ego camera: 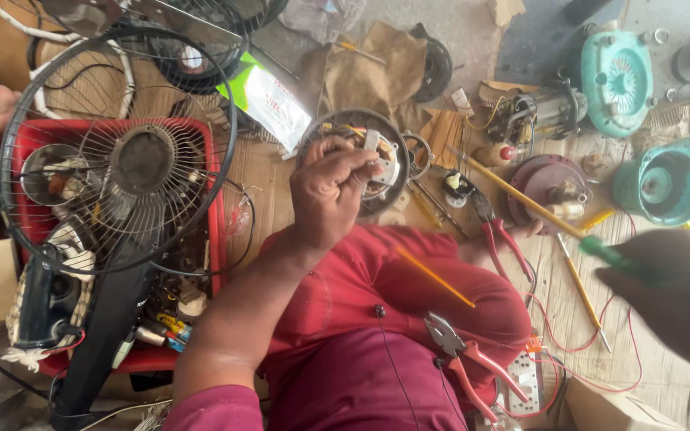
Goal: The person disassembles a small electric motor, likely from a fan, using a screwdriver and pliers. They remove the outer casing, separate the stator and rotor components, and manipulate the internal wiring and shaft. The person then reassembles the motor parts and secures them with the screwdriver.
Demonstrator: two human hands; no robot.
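My left hand [329, 190] is raised over my lap and grips a round fan motor stator [391, 182] with copper windings, the fingers pinched on a small white part at its middle. My right hand [676, 297], dark and blurred at the right edge, holds the green handle of a long yellow-shafted screwdriver [521, 195]. Its shaft slants up to the left, and the tip ends just right of the stator. My red-clothed legs [377, 279] lie under both hands.
A red crate [216, 231] of parts on the left carries a wire fan guard [121, 152]. Red-handled pliers [465, 355] and a thin yellow tool [434, 277] rest on my lap. More pliers [498, 231], teal motor housings [618, 76] and a maroon cover [549, 179] lie on the boards.
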